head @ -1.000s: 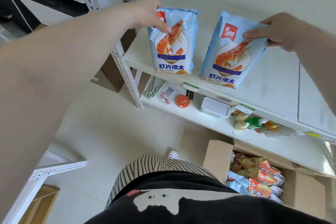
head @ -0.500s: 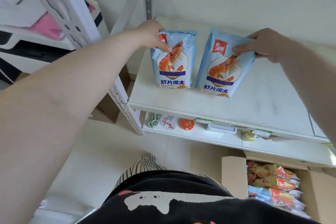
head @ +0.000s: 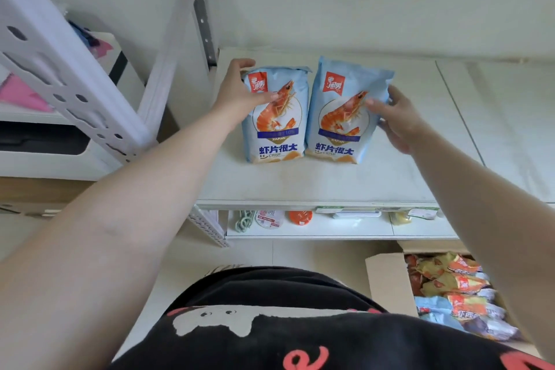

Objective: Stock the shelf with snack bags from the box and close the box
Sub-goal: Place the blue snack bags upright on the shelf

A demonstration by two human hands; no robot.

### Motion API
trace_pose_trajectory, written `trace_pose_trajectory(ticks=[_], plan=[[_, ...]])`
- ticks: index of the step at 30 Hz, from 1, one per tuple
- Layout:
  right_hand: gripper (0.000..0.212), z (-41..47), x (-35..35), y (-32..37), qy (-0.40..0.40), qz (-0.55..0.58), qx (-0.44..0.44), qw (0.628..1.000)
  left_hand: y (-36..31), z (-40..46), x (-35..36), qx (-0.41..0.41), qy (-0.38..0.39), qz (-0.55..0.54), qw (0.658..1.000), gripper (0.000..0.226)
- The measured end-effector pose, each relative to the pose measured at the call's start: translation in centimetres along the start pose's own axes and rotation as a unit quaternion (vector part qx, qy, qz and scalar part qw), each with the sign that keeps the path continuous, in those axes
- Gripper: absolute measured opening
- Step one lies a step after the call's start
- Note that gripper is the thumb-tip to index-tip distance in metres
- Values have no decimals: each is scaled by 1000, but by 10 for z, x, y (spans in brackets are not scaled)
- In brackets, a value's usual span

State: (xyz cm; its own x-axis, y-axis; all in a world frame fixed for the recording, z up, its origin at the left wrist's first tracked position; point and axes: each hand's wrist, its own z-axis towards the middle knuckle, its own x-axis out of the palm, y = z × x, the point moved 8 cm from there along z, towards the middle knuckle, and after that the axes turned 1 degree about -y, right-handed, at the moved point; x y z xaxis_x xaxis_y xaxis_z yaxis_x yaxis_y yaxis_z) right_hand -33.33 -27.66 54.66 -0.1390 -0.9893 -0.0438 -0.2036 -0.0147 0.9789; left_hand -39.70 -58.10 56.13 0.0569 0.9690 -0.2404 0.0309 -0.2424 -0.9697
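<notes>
The left hand (head: 237,93) grips the left bag (head: 274,117); the right hand (head: 396,117) grips the right bag (head: 345,111). Both bags stand touching on the shelf (head: 315,183). The open box (head: 387,276) on the floor holds more snack bags (head: 450,282).

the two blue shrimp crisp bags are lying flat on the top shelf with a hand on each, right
Not quite. The head view shows both shrimp crisp bags, left bag and right bag, standing upright on the top shelf, not lying flat. The left hand and right hand each hold one.
</notes>
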Motion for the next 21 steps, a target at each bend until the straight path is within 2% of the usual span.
trace_pose_trajectory(ticks=[3,6,11,16,18,21], plan=[[69,-7,13,-33,25,-17,12,999,24,-10,5,-30,-11,-101,994,87],[81,-8,20,-47,9,-19,-7,1000,51,-21,17,-66,25,-64,995,90],[76,-7,11,-54,-49,-28,-4,998,64,-21,25,-74,24,-32,996,70],[70,-10,-11,-48,-43,-34,9,998,50,-6,29,-48,15,-51,997,64],[71,-13,-24,-51,-26,-32,26,999,48,1,34,-51,22,-76,996,62],[82,-20,-25,-55,46,-41,43,997,42,9,44,-73,33,-135,988,55]])
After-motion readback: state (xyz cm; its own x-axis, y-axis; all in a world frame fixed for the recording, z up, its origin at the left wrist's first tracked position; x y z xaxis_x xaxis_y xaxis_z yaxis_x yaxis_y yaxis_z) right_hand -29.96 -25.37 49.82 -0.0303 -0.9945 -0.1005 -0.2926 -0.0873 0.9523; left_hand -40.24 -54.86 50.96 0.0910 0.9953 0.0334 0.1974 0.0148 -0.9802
